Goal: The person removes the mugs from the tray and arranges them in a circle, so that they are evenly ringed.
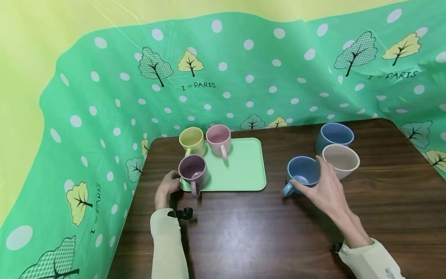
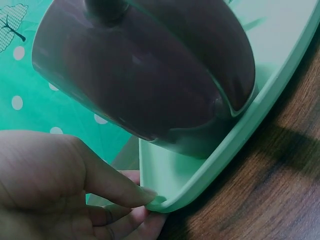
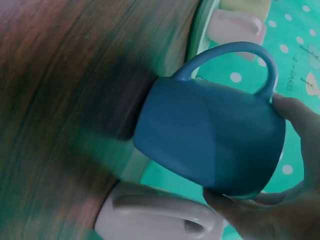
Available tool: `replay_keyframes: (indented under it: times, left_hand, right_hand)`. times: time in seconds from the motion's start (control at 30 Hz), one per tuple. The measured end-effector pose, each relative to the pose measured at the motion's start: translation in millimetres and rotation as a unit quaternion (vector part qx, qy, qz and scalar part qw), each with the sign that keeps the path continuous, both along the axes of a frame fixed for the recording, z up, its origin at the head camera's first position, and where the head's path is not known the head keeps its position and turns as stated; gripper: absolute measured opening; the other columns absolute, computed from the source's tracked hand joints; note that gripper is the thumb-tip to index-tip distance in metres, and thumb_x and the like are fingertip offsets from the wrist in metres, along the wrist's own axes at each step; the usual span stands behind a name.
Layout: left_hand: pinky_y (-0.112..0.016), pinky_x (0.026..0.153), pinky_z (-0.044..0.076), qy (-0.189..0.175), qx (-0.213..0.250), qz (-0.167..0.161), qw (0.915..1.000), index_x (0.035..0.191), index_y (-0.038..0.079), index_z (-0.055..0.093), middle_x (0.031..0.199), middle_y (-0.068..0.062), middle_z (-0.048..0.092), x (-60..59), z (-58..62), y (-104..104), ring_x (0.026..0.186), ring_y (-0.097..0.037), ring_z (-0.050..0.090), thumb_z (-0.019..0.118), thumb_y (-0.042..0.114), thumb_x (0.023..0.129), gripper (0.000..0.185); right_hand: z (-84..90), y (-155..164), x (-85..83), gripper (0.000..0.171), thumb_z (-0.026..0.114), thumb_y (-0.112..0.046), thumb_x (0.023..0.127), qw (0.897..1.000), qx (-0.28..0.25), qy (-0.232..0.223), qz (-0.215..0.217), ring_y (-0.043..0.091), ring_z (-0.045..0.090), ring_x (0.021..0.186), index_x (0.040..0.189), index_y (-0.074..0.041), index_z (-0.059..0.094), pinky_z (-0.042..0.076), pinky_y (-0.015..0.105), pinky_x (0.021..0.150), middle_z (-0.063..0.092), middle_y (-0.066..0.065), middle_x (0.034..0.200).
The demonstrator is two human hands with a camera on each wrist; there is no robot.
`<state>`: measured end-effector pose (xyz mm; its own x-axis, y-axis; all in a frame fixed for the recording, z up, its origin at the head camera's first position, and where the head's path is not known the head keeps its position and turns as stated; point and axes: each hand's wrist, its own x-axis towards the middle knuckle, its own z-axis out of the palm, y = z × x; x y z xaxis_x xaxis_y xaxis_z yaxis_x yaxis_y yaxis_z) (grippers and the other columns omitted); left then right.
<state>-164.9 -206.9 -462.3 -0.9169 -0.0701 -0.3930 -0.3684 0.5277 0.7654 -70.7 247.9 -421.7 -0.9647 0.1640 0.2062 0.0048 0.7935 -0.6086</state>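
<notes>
My left hand (image 1: 169, 183) is at the near left corner of a light green tray (image 1: 244, 170). In the left wrist view the thumb lies on the tray's rim and the fingers are under it, pinching the corner. A purple mug (image 1: 193, 170) stands on that corner, handle toward me. Behind it are a yellow mug (image 1: 192, 140) and a pink mug (image 1: 218, 138), both at the tray's far left. On the right, my right hand (image 1: 329, 190) grips a blue mug (image 1: 304, 170) around its upper part, thumb beside the handle. The mug's handle points to the near left.
A white mug (image 1: 340, 159) stands just right of my right hand, with a darker blue mug (image 1: 335, 133) behind it. All this is on a dark wooden table (image 1: 230, 232). A green and yellow patterned cloth (image 1: 244, 77) hangs along the table's back and left sides.
</notes>
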Motion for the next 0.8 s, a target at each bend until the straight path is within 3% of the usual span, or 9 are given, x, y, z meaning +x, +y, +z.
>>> replay_keyframes:
  times: [0.3, 0.8]
  left_hand:
    - [-0.025, 0.068, 0.048, 0.001, 0.012, 0.002, 0.9999, 0.125, -0.008, 0.045, 0.109, -0.022, 0.048, -0.3, -3.6, -0.8, 0.076, -0.016, 0.053, 0.039, -0.007, 0.082, 0.043]
    - [-0.022, 0.064, 0.046, -0.007, 0.008, 0.007, 0.9999, 0.125, -0.007, 0.046, 0.111, -0.022, 0.047, -3.5, -5.9, -1.7, 0.074, -0.016, 0.052, 0.040, -0.008, 0.077, 0.049]
  right_hand:
    - [0.1, 1.4, 5.7, 0.096, 0.082, -0.040, 0.068, 0.999, 0.014, 0.043, -0.028, 0.047, 0.047, 0.111, 0.142, 0.002, 0.035, 0.038, 0.064, 0.084, 0.048, 0.031, 0.129]
    - [-0.1, -3.4, 12.7, 0.094, 0.082, -0.035, 0.070, 0.997, 0.008, 0.054, -0.050, 0.046, 0.045, 0.111, 0.144, -0.002, 0.034, 0.037, 0.063, 0.084, 0.046, 0.029, 0.129]
